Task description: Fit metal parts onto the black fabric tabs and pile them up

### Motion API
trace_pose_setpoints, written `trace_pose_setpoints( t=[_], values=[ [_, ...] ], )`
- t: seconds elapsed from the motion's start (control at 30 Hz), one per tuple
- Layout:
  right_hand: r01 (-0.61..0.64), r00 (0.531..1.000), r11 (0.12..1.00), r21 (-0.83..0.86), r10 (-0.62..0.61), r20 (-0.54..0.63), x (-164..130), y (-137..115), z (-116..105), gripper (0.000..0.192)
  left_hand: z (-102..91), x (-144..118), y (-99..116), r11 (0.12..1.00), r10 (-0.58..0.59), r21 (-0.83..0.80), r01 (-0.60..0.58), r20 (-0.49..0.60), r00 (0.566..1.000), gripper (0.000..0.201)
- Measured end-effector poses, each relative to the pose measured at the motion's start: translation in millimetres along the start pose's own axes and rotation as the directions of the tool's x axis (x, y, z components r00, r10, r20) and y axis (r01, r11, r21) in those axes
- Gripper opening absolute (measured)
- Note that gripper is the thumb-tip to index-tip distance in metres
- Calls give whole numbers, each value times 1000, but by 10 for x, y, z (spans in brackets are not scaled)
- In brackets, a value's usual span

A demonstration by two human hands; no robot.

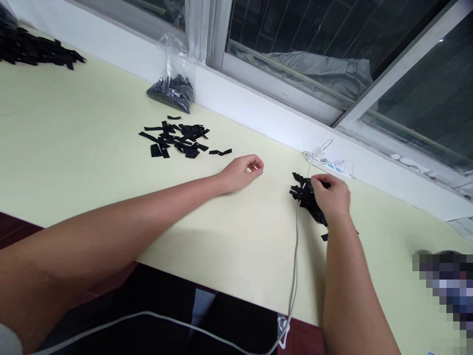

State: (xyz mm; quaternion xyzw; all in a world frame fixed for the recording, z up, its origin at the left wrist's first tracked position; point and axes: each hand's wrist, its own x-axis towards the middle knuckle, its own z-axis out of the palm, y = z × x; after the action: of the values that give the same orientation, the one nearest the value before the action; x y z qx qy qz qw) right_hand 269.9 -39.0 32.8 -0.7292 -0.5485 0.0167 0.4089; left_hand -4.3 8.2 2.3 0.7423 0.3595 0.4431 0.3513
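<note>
Fingers of my right hand (331, 198) pinch into the small black pile (305, 196) to pick; my left hand (242, 172) rests loosely curled, empty, for balance.

Matt pale-yellow table (74, 148) – smooth, no shine. Black strips (177, 138) look like flat matt cloth, same as the pile (305, 195) under the right hand (330, 197). Bag (173, 74) is clear glossy plastic, crinkled. White cable (295, 256) – smooth plastic with a slight sheen.
</note>
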Motion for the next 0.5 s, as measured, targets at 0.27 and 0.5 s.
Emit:
trace_pose_setpoints(
  t=[0.27, 0.5],
  values=[
    [-250, 959, 946, -205, 213, -186, 228, 688, -141, 19, -78, 12, -51, 977, 10, 213, -10, 0, 1000, 16],
    [-159, 927, 970, -183, 83, -367, 28, 301, -22, 33, -722, 195, -237, 775, 64, 632, 20, -110, 992, 33]
  ],
)
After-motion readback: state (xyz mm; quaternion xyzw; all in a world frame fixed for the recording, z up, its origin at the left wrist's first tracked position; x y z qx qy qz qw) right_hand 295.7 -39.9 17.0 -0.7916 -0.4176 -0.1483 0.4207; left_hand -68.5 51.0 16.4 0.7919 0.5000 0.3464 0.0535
